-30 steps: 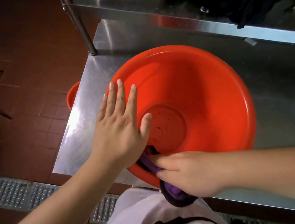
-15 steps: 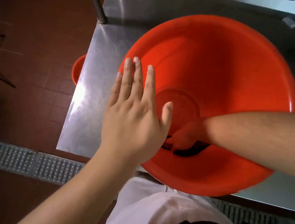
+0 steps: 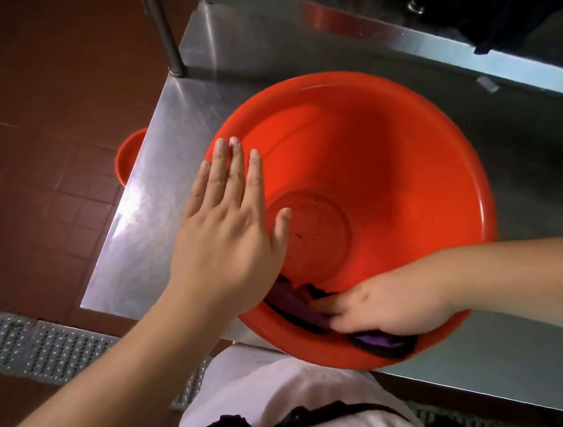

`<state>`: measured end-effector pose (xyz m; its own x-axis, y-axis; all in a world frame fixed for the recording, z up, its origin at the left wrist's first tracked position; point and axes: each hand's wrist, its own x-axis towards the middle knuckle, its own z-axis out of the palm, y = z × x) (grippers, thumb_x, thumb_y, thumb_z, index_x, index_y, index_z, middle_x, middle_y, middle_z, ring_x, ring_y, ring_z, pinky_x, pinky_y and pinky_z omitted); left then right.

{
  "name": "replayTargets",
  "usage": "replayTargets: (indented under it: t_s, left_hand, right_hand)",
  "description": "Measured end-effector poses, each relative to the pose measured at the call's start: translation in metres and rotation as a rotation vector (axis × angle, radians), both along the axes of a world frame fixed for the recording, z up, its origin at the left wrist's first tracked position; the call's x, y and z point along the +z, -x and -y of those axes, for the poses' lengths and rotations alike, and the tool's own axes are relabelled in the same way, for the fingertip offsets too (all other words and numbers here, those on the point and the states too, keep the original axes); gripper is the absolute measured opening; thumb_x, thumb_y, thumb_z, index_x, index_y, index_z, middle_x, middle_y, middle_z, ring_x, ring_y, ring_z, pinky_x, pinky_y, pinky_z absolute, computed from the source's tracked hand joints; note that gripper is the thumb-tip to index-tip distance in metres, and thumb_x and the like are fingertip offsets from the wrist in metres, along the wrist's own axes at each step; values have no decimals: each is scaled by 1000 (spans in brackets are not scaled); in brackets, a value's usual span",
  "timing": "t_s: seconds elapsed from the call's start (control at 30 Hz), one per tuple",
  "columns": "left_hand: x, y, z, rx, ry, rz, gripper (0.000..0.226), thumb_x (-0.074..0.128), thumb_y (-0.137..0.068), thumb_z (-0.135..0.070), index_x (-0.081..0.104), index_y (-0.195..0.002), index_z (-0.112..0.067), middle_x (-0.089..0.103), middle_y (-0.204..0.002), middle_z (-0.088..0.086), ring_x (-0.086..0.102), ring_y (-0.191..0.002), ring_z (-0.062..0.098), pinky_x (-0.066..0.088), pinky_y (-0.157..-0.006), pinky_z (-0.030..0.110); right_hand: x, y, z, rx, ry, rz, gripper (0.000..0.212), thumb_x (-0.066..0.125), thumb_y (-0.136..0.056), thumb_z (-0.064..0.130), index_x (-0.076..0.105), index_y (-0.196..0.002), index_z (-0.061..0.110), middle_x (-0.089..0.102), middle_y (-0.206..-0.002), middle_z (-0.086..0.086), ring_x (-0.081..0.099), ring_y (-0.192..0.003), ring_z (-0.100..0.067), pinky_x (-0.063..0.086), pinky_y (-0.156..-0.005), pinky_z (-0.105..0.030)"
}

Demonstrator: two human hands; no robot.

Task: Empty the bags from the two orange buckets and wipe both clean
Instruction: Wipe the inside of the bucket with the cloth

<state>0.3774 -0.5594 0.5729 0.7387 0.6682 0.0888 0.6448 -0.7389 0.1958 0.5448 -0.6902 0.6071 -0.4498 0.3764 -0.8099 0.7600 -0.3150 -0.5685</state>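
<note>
change: right hand (image 3: 394, 309) has come back from the bucket's centre to the near inner wall, cloth with it; left hand (image 3: 227, 231) stays flat on the left rim; camera has tilted back, more of the shelf shows
view: head, only view
orange bucket (image 3: 405, 168): wide, sits on the steel bench (image 3: 156, 203), near its left front corner, near rim overhanging the front edge; no bag inside, dark specks on the bottom disc
left hand grip: fingers straight and close together, thumb out, palm pressing the left rim and inner wall, holding nothing
right hand grip: fingers pressing down on the purple cloth (image 3: 298, 305) against the near inner wall; curl around it, cannot tell
purple cloth: dark, bunched, partly under the right hand, inside the bucket
second orange bucket (image 3: 128, 155): on the floor (image 3: 43, 115), left of the bench, mostly hidden by the bench edge
shelf (image 3: 394, 36): steel, above the bench's far side, dark fabric on it
floor: red tiles, metal drain grate (image 3: 29, 344) at near left
</note>
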Motion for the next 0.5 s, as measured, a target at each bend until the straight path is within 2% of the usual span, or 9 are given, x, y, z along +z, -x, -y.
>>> replayTargets:
  t_s: [0.07, 0.13, 0.23, 0.33, 0.4, 0.43, 0.5]
  left_hand:
    - [-2, -1, -1, -12, -26, 29, 75, 33, -108, -51, 26, -163, 1, 20, -170, 25, 8, -162, 32, 13, -131, 49]
    - [1, -3, 0, 0, -33, 15, 74, 34, -108, -49, 26, -162, 1, 21, -169, 25, 9, -162, 33, 14, -130, 49]
    - [0, -4, 0, -8, -49, 11, 74, 36, -107, -46, 26, -162, 2, 22, -169, 25, 10, -162, 33, 14, -131, 49]
    - [-3, -2, 0, -12, -65, 8, 73, 37, -108, -45, 25, -162, 2, 22, -169, 26, 10, -162, 34, 13, -131, 49]
    - [-2, -4, 0, -12, -79, -11, 74, 37, -108, -46, 24, -163, 2, 21, -170, 25, 9, -162, 34, 13, -131, 49]
    - [-2, -5, 0, -11, -72, -9, 74, 37, -108, -46, 24, -163, 2, 21, -170, 25, 9, -162, 34, 13, -131, 49]
    - [-2, -3, -1, -11, -49, -8, 74, 38, -107, -46, 24, -163, 1, 20, -170, 25, 8, -162, 34, 13, -131, 49]
  right_hand:
    - [19, -17, 7, -19, 112, 16, 39, 35, -107, 45, 35, -144, 59, 52, -149, 6, 49, -136, -17, 31, -118, -40]
    - [22, -32, 9, 8, 170, 50, 37, 35, -106, 50, 35, -140, 63, 52, -147, 16, 50, -133, -9, 31, -118, -36]
    - [-1, -43, 3, 98, 203, 106, 42, 37, -107, 41, 36, -149, 51, 44, -153, 20, 43, -136, -8, 27, -117, -31]
    - [-52, -37, -6, 192, 217, 228, 44, 39, -107, 29, 42, -152, 29, 45, -154, 0, 42, -138, -24, 30, -112, -32]
    - [-91, -31, -14, 306, 253, 290, 45, 35, -109, 24, 39, -153, 15, 43, -155, -10, 42, -139, -30, 32, -111, -33]
    - [-107, -28, -19, 347, 267, 325, 44, 34, -109, 22, 39, -152, 10, 43, -153, -15, 44, -136, -32, 33, -107, -31]
    - [-132, -21, -29, 447, 262, 372, 42, 34, -110, 19, 45, -145, 0, 50, -145, -22, 52, -124, -35, 32, -86, -25]
